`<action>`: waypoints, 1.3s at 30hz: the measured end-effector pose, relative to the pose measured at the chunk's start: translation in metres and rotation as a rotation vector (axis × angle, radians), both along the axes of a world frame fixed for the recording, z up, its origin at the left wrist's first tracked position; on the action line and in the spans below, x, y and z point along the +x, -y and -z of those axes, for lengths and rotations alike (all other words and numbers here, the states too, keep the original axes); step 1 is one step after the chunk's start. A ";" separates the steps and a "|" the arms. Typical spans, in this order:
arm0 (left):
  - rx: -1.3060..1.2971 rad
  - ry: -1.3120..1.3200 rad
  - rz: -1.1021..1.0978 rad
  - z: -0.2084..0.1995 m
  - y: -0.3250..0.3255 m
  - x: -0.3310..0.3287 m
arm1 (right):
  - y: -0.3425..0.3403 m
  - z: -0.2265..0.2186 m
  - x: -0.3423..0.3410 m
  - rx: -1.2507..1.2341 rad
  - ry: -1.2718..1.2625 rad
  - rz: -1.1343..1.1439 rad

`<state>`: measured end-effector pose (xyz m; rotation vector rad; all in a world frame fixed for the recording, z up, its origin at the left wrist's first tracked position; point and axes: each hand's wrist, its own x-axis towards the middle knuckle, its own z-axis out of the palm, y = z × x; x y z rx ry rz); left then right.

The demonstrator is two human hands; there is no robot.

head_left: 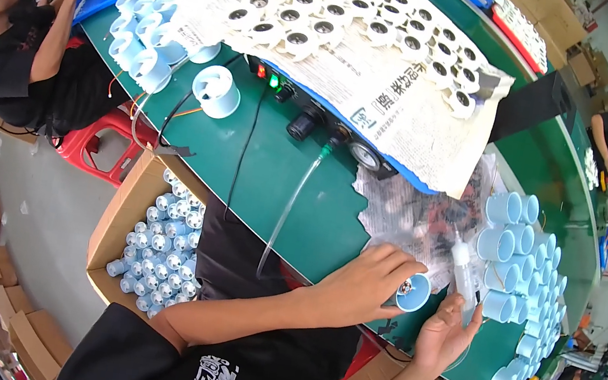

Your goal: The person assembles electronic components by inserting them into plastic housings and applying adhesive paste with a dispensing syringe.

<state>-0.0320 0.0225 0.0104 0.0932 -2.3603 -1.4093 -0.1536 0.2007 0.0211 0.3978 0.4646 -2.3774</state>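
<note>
We logged the left hand (355, 296) gripping a light-blue cup (421, 292) near the near edge of the green table (273, 185), open end facing right. We had the right hand (447, 337) just right of it, fingers closed on the lower end of a clear syringe (466, 275). We noted more blue cups (498, 244) at right, a black control box (302, 124) farther left, and a filled carton (112, 228) at near left.
</note>
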 end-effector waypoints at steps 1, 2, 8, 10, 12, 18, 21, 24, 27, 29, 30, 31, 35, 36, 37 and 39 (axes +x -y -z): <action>-0.002 -0.013 -0.003 0.001 0.000 -0.001 | 0.000 0.000 -0.002 0.083 -0.025 -0.047; -0.006 -0.019 -0.007 0.001 0.000 -0.001 | 0.004 -0.002 -0.002 0.167 -0.049 -0.087; -0.003 -0.055 -0.003 0.004 0.000 0.000 | 0.023 -0.022 0.004 0.495 -0.244 -0.289; -0.006 -0.056 -0.005 0.004 0.000 0.000 | 0.025 -0.028 0.006 0.630 -0.371 -0.301; -0.012 -0.060 -0.003 0.004 0.000 0.000 | 0.026 -0.036 0.009 1.368 -0.879 -0.347; -0.049 -0.063 -0.012 0.004 0.001 0.003 | 0.115 -0.101 0.011 1.234 -1.778 -0.090; -0.104 -0.095 -0.044 0.002 0.001 0.006 | 0.205 -0.119 -0.009 1.024 -2.211 -0.136; -0.116 -0.129 -0.098 0.002 -0.003 0.004 | 0.272 -0.108 -0.048 0.977 -2.812 0.049; -0.065 -0.155 -0.184 0.003 -0.004 0.004 | 0.303 -0.095 -0.064 0.976 -3.107 0.086; -0.050 -0.169 -0.201 0.002 -0.006 0.006 | 0.309 -0.086 -0.066 0.982 -3.239 0.181; -0.037 -0.177 -0.214 0.002 -0.007 0.007 | 0.310 -0.084 -0.067 0.971 -3.245 0.178; -0.033 -0.177 -0.217 0.003 -0.008 0.008 | 0.309 -0.081 -0.068 0.940 -3.284 0.206; -0.008 -0.173 -0.189 0.005 -0.009 0.009 | 0.288 -0.088 -0.070 0.682 -3.409 0.343; 0.000 -0.170 -0.177 0.004 -0.009 0.009 | 0.276 -0.099 -0.064 0.530 -3.409 0.433; 0.022 -0.134 -0.153 0.003 -0.007 0.008 | 0.263 -0.101 -0.061 0.471 -3.386 0.543; 0.003 -0.135 -0.161 0.004 -0.006 0.005 | 0.231 -0.106 -0.053 0.411 -3.348 0.597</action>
